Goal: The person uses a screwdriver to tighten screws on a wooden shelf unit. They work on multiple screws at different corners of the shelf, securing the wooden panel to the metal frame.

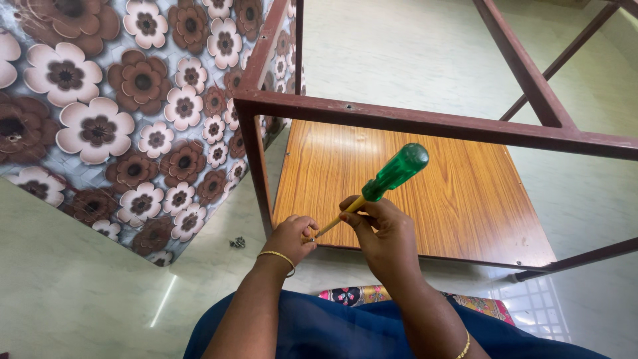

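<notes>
The right hand (385,233) grasped a green-handled screwdriver (379,185). The left hand (291,236) was clenched at its tip, beside the maroon metal frame (425,123) and wooden panel (412,193).

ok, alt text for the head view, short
Seen from above, a person's right hand holds a green-handled screwdriver angled toward the left hand, which pinches at its tip beside the leg of a dark red metal frame. A wood-grain board sits inside the frame, a flower-patterned panel at left, small screws on the floor.
</notes>
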